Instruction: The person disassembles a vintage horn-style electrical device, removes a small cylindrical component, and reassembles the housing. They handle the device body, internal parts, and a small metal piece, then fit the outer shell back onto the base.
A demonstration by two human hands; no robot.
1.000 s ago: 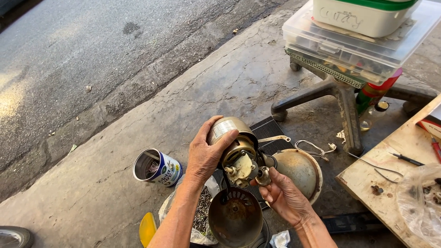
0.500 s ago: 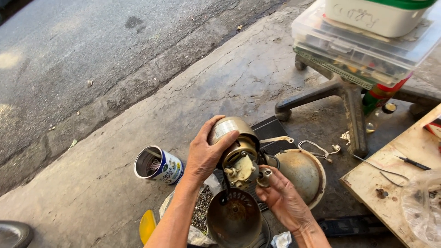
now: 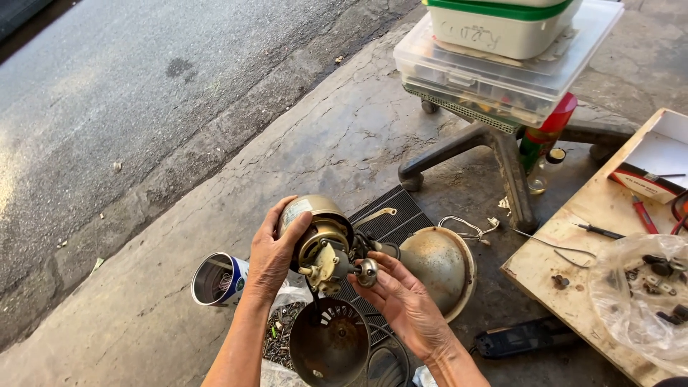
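— On the concrete by the road, how many pieces did the hands have?

— One fan motor (image 3: pixel 320 244). Left hand (image 3: pixel 271 254) was wrapped round its metal body, fingers curled tight; right hand (image 3: pixel 401 301) pinched the small round knob (image 3: pixel 368 271) at its end with thumb and fingertips.

— And lying around?

— Two metal shells: one dark cone (image 3: pixel 330 347) under the motor, one dome (image 3: pixel 438 261) just beside the right hand. One open tin can (image 3: pixel 217 278) lay left of the wrist. One black grille (image 3: pixel 390 222) sat behind.

— Room to move?

— Open pavement to the left, up to the curb. Rightward, a wooden board (image 3: pixel 573 287) edged close, with two screwdrivers and one plastic bag (image 3: pixel 641 301). One chair base (image 3: pixel 502 154) carried stacked plastic boxes (image 3: pixel 502 64).
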